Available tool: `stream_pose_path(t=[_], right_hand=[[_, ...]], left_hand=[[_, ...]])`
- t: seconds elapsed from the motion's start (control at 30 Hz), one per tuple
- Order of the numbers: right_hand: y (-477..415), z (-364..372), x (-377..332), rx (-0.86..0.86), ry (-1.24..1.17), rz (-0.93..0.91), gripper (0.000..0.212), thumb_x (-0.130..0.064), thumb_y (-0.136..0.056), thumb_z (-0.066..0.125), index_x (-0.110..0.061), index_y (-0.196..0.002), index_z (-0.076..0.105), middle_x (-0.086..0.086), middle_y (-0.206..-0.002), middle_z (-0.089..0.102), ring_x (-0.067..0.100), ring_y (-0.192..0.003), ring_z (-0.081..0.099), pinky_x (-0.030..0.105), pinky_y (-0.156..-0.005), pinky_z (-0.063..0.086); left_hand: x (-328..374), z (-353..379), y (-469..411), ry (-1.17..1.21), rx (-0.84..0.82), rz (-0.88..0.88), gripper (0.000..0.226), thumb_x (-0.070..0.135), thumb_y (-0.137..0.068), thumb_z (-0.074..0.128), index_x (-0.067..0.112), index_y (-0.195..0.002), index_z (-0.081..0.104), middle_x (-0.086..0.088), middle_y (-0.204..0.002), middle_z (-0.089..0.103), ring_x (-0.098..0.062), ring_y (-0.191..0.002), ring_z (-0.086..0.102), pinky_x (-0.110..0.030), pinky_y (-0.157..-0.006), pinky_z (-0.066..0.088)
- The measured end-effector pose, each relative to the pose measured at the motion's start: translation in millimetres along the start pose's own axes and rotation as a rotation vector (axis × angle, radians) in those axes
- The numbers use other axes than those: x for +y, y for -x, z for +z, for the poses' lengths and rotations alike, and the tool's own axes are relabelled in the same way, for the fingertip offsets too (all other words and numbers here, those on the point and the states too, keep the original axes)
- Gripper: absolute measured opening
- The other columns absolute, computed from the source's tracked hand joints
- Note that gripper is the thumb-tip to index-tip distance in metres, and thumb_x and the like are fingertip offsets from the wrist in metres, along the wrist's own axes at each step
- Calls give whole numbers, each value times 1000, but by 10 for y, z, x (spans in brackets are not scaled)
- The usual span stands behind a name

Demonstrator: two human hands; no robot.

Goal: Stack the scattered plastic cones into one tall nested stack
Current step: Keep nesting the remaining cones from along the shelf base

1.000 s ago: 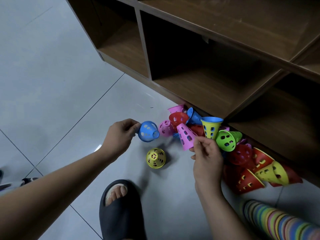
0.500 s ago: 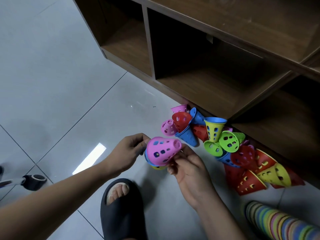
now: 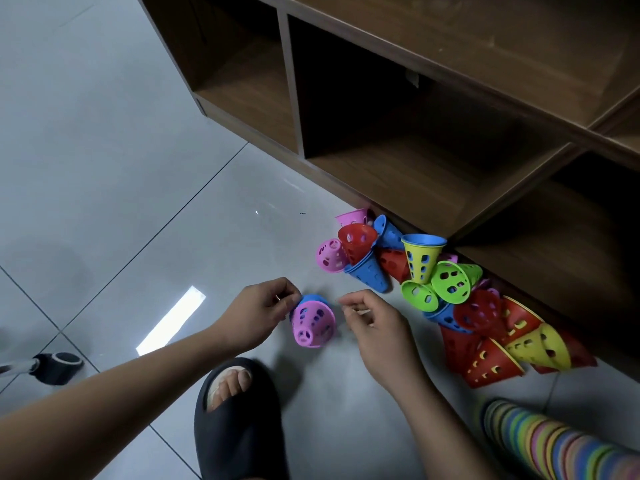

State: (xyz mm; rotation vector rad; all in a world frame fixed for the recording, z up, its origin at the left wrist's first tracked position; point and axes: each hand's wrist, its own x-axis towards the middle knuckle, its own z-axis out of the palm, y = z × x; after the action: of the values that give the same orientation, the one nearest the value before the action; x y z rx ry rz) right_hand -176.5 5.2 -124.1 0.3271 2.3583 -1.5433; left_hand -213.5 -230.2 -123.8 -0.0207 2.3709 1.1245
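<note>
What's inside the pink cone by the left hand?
A blue cone is nested in the pink cone; only its rim shows, by the left hand. Anything deeper inside is covered.

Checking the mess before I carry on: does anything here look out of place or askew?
Yes. The loose cones lie tumbled in a heap against the foot of the wooden shelf, most on their sides, mouths pointing every way. None looks broken. The pink cone over the blue cone in the left hand sits neatly nested.
</note>
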Motion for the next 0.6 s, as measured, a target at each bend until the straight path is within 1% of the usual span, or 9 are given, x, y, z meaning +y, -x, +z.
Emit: stream_pose_path(t=[0.07,0.13,0.2,0.27,0.33,0.4,0.47,0.53,0.6], right_hand=[[-70,-80,-7,99,33,-19,18,-12,-98,65,-29,-99,71,-17,-93,72,4,-85,67,25,-77,54],[-129,-211,-74,246,90,-83,20,-9,-96,65,-27,-100,70,-13,-97,70,5,-84,64,22,-76,52],[-180,-352,-167,405,238,-218,21,-3,-94,65,-20,-104,70,-4,-110,66,6,-92,60,7,-80,44],[-234,-467,-250,477,342,-322,21,2,-94,64,-12,-110,70,0,-127,59,0,-105,53,0,-88,37],[-301,-540,-302,477,397,-331,23,2,-96,63,-10,-114,69,-2,-136,53,0,-113,53,7,-91,43],[-366,-571,-309,469,447,-291,27,1,-96,64,-12,-119,68,-2,-141,51,10,-116,60,18,-88,52],[-414,-602,-291,446,490,-241,33,0,-97,65,-14,-126,66,-1,-145,49,16,-117,63,23,-86,56],[-440,-625,-273,440,513,-206,36,-2,-97,65,-15,-131,64,-2,-145,50,18,-117,64,25,-85,56],[-440,-629,-254,456,540,-215,34,-3,-98,64,-16,-129,65,-2,-140,54,22,-114,66,33,-85,59]], left_hand=[[16,-10,-50,-30,-7,3,13,27,-105,62,28,-95,71,14,-87,73,-10,-82,66,-28,-76,52],[32,-15,-110,-65,-4,9,10,27,-103,65,29,-96,72,16,-90,74,-8,-85,66,-25,-78,51],[43,-26,-179,-81,10,15,9,26,-102,65,28,-98,73,15,-92,75,-5,-87,66,-24,-79,51],[77,-32,-250,-102,26,36,9,26,-103,64,28,-100,73,16,-94,74,-4,-88,65,-24,-79,49],[136,-31,-333,-128,42,70,8,27,-103,64,28,-103,72,16,-97,73,-5,-88,65,-28,-82,51],[198,-29,-415,-149,74,111,9,26,-103,64,27,-107,71,15,-100,72,-7,-89,65,-32,-84,53],[249,-13,-490,-174,118,168,14,24,-102,65,27,-115,69,12,-105,69,-9,-89,66,-34,-85,55],[290,21,-559,-206,153,225,25,23,-101,66,28,-126,63,8,-117,65,-10,-93,66,-34,-86,55],[327,60,-616,-256,173,268,39,23,-102,66,28,-140,55,5,-135,59,-12,-107,65,-32,-91,54]])
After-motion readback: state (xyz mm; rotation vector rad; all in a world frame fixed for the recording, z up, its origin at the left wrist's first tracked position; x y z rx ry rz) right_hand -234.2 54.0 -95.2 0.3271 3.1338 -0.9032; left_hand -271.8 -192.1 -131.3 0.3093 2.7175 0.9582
